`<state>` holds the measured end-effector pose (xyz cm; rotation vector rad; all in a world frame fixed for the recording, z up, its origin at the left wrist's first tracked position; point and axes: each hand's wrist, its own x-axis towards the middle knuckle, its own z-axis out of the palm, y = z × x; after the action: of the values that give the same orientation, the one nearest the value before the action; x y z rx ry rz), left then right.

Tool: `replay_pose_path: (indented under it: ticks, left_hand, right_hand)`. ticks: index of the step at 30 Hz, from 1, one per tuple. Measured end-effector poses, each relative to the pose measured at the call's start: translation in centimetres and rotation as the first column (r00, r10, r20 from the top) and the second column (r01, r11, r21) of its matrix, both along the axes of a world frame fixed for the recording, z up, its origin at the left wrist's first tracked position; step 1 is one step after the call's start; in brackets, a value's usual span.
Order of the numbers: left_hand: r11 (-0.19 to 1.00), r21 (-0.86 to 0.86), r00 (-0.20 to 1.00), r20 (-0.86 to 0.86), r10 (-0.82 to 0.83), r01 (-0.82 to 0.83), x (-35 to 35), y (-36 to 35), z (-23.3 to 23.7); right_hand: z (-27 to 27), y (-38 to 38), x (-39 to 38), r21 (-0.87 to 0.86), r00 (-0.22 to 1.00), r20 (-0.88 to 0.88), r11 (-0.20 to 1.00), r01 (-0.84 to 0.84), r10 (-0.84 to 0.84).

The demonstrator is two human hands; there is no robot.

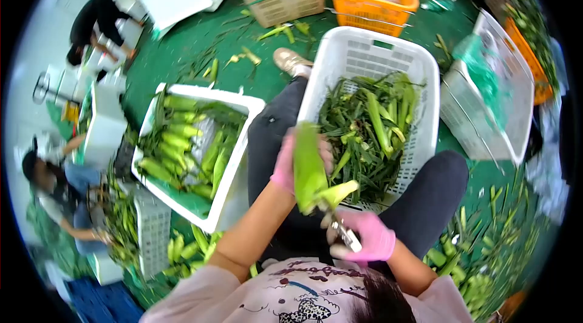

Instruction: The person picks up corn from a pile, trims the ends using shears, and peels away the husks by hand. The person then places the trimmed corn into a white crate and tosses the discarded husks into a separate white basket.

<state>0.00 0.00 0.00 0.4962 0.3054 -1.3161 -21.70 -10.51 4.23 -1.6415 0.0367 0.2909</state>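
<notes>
Seated worker, both hands in pink gloves. White basket [430, 116] stands between the legs [428, 198], presumably so that whatever drops from the hands lands inside; loose green leaves [358, 165] already heap in it, thickest toward its near edge.

Left hand [284, 164] grips an ear of corn [308, 168] around the husk, fingers wrapped behind it. Ear is held steeply, tip toward the basket's left edge, base toward the worker; this seems to bring the stalk end within the right hand's reach. Right hand [367, 238] is closed around a small metal tool [348, 236], its upper end close under the base. Blur hides whether tool and stalk touch, and which kind of tool it is.

Ear's position: in the left hand, up and left of the right hand, above the basket's near left corner.

Foam box [209, 224] sits beside the left leg, near edge angled toward the worker, probably for easy reach; more ears [173, 147] lie along its left side.
</notes>
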Motion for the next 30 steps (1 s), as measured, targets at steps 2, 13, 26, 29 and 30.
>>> replay_pose_path:
  ticks: [2, 13, 26, 29, 30]
  left_hand:
    - [0.940, -0.305, 0.960, -0.181, -0.214, 0.152, -2.1, -0.4, 1.4]
    - [0.941, -0.155, 0.914, 0.328, -0.239, 0.302, -2.3, 8.0, 1.5]
    - [0.988, 0.124, -0.782, 0.623, -0.006, 0.091, -1.0, 1.3, 5.9]
    - [0.978, 0.178, -0.711, 0.702, -0.049, 0.109, -1.3, 1.7, 5.4]
    - [0.983, 0.150, -0.609, 0.792, -0.055, 0.107, -1.7, 2.0, 4.5]
  right_hand:
    - [-0.6, -0.4, -1.8, 0.347, 0.974, 0.205, 0.923, -0.166, 0.098]
    - [-7.0, -7.8, 4.5, 0.800, 0.857, -0.336, 0.361, 0.479, -0.391]
    - [6.6, -1.1, 1.6, 0.461, 0.775, -0.442, 0.626, 0.629, -0.452]
    - [5.1, -0.9, 1.7, 0.369, 0.784, -0.293, 0.691, 0.621, -0.548]
    - [4.9, -0.9, 1.9, 0.402, 0.781, -0.357, 0.670, 0.624, -0.512]
